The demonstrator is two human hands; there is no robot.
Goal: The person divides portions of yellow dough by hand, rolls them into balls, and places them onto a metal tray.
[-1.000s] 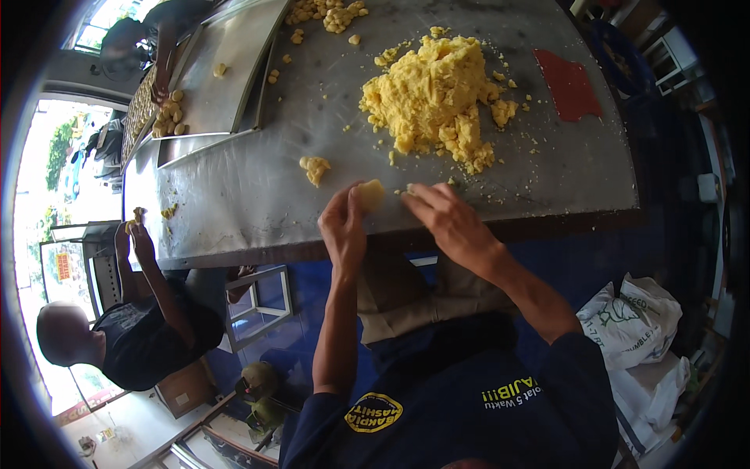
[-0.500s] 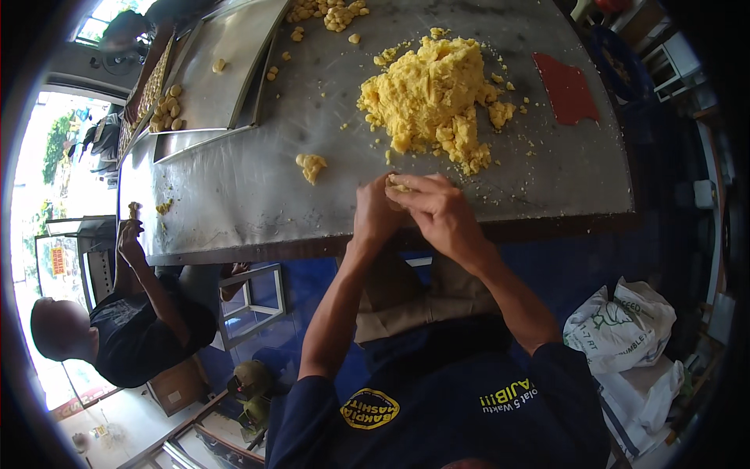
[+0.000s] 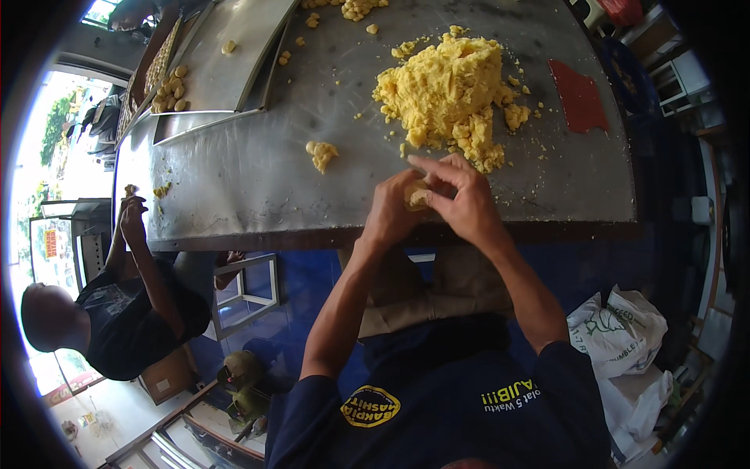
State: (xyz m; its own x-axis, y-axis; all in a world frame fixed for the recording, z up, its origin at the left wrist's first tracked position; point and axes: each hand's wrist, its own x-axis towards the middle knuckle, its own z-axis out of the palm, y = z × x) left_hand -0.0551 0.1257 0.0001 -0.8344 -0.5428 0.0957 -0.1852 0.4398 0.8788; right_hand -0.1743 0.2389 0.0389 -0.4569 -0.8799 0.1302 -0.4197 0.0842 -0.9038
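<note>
A small pale piece of dough (image 3: 417,196) sits between my hands, just over the table's near edge. My left hand (image 3: 391,205) is wrapped round it from the left. From the right, my right hand (image 3: 466,199) presses the dough with its thumb, its fingers bent above and one fingertip reaching past the left hand. Beyond them rises a large crumbly mound of yellow filling (image 3: 445,90). A lumpy cluster of pale dough (image 3: 321,155) lies on the metal tabletop (image 3: 258,184), left of the mound.
A red flat scraper (image 3: 576,95) lies right of the mound. Metal trays (image 3: 226,66) with dough balls (image 3: 169,90) stand far left; more dough pieces (image 3: 359,8) lie at the back. A co-worker (image 3: 117,309) sits left, hands at the table edge. White sacks (image 3: 617,332) stand lower right.
My right fingers have lifted and opened a little off the dough, its thumb now on it, so more dough shows. The whole view has shifted slightly.
</note>
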